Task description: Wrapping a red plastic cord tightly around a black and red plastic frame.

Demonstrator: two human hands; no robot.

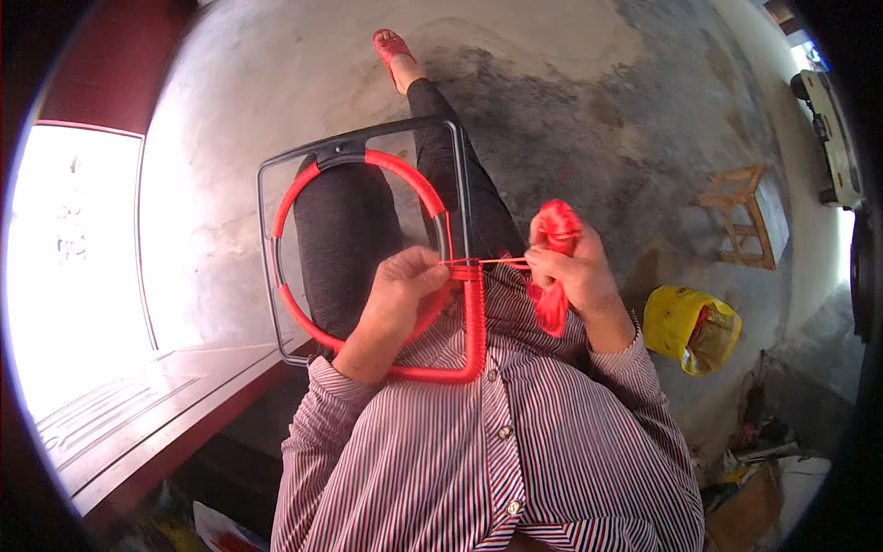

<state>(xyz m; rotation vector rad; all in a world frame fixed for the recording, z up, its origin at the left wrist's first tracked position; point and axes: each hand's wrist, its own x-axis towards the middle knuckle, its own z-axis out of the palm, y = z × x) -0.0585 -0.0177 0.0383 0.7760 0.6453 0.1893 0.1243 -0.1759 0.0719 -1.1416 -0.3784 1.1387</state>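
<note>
A black square metal frame (pixel 464 184) with a ring inside it rests across my lap. Red cord (pixel 475 322) is wound tightly round its near right corner, and red wrapping also covers several stretches of the ring (pixel 405 175). My left hand (pixel 400 290) pinches the cord where it meets the frame's right side. My right hand (pixel 579 276) is closed round a bundle of red cord (pixel 559 225), part of which hangs below the fist. Between the two hands a strand (pixel 504 261) runs taut.
A small wooden stool (pixel 750 216) and a yellow bag (pixel 685 327) with something red inside stand to my right. On the left are a brown wooden door panel (pixel 166 405) and a bright doorway (pixel 87 230). Assorted items (pixel 763 488) lie at the lower right.
</note>
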